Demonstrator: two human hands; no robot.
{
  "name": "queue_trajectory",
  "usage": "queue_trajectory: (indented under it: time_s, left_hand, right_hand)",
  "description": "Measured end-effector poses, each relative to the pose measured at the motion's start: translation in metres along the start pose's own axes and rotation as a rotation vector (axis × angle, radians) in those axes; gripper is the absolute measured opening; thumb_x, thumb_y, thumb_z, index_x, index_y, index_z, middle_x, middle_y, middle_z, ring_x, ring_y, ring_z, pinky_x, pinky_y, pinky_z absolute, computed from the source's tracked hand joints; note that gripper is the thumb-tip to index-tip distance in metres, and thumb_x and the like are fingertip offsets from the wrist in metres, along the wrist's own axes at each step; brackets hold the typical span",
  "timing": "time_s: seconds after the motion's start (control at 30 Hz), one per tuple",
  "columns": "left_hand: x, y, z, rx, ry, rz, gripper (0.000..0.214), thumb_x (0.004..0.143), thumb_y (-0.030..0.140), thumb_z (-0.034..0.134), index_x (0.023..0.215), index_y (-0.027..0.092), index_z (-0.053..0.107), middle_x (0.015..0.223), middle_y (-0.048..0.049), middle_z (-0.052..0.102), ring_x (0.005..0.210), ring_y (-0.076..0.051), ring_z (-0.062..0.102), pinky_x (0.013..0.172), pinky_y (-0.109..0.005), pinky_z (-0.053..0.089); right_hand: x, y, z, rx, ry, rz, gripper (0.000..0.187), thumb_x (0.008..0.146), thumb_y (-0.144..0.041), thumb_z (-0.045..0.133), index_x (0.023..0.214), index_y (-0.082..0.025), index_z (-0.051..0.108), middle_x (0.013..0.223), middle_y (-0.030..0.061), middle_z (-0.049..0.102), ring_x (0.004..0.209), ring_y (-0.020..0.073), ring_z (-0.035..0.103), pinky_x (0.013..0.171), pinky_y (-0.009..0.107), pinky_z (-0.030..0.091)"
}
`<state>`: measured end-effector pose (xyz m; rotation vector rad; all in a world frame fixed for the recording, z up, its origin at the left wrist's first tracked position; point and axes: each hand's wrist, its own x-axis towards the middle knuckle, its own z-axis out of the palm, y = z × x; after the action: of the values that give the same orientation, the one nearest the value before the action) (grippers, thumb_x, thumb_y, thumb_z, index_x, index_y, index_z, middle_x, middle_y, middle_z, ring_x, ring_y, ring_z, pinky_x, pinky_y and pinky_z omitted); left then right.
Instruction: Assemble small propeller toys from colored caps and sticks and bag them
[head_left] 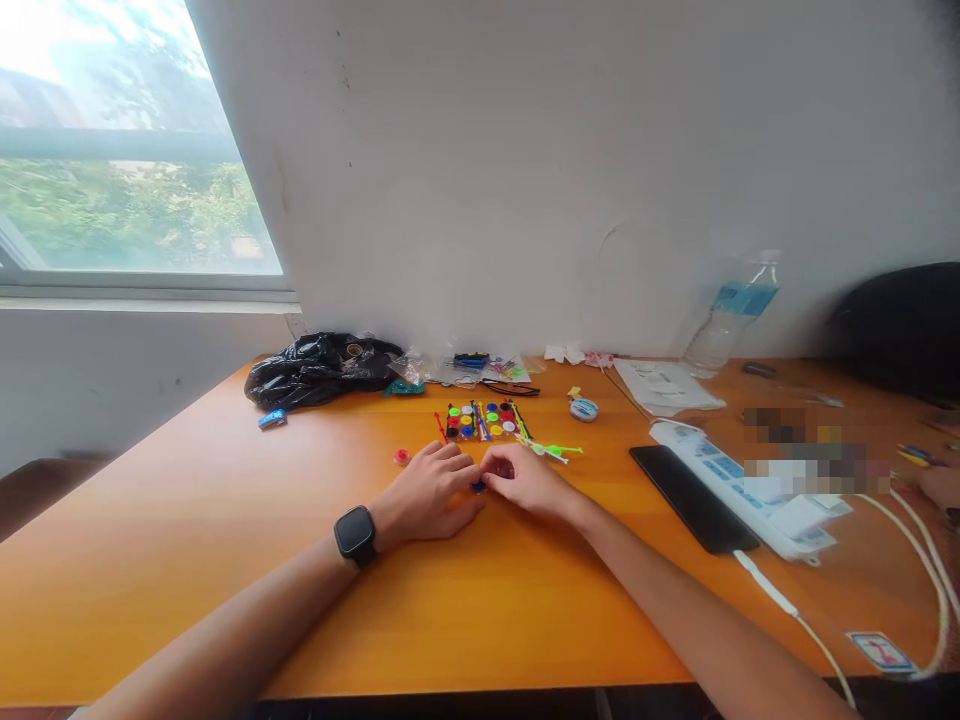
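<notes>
A small dark-blue round piece [478,487] shows at the tabletop between the fingertips of both hands, mostly covered by them. My left hand [435,492], with a black watch on its wrist, has its fingers closed at the left side of this piece. From the right, my right hand [531,482] makes a pinch beside it; what is between those fingertips is hidden. A red round piece in a clear cover [402,457] lies left of my left hand. Beyond the hands, several coloured round pieces [466,420] sit in rows among thin coloured strips [517,418]. White and green strips [555,452] lie by my right hand.
Along the wall are a black plastic bag [322,370], clear packets [480,368], papers [664,385] and a water bottle [731,315]. A round tin [583,409], phone [690,498] and power strip [750,490] with cables lie rightward. Another person's hand [939,488] is at far right.
</notes>
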<state>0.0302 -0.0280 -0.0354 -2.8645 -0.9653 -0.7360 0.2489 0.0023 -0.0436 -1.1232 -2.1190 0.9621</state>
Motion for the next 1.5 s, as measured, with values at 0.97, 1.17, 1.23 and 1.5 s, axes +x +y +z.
queue_trajectory:
  time_s: [0.97,1.17,1.23,1.5]
  left_hand:
    - [-0.013,-0.066,-0.012,-0.309,0.195,-0.476,0.042,0.109,0.043,0.039,0.129,0.021,0.069,0.133,-0.0081,0.070,0.131,-0.027,0.056,0.115,-0.047,0.045]
    - [-0.017,-0.075,-0.009,-0.429,0.067,-0.471,0.057,0.111,0.044,0.022,0.145,0.024,0.063,0.155,-0.0034,0.057,0.152,-0.027,0.039,0.129,-0.050,0.030]
    - [-0.018,-0.077,-0.007,-0.464,0.039,-0.477,0.060,0.111,0.046,0.017,0.148,0.026,0.061,0.158,-0.0020,0.054,0.155,-0.027,0.035,0.129,-0.051,0.028]
    - [-0.014,-0.078,-0.016,-0.295,0.053,-0.513,0.061,0.108,0.042,0.020,0.111,0.024,0.079,0.124,-0.0029,0.075,0.127,-0.027,0.059,0.115,-0.039,0.043]
  right_hand:
    - [0.002,-0.020,-0.027,0.316,0.323,0.192,0.049,0.091,-0.067,0.059,0.081,-0.019,0.069,0.045,-0.0061,0.042,0.042,0.0123,0.042,0.048,0.026,0.032]
    - [0.002,-0.016,-0.025,0.288,0.345,0.158,0.048,0.094,-0.064,0.058,0.079,-0.019,0.068,0.045,-0.0054,0.044,0.043,0.0125,0.043,0.050,0.027,0.033]
    - [0.002,-0.015,-0.024,0.280,0.339,0.147,0.048,0.095,-0.063,0.057,0.079,-0.019,0.068,0.045,-0.0053,0.044,0.043,0.0125,0.043,0.050,0.027,0.035]
    - [0.001,-0.013,-0.021,0.267,0.321,0.125,0.051,0.097,-0.065,0.055,0.078,-0.019,0.068,0.046,-0.0054,0.045,0.044,0.0121,0.044,0.052,0.026,0.036]
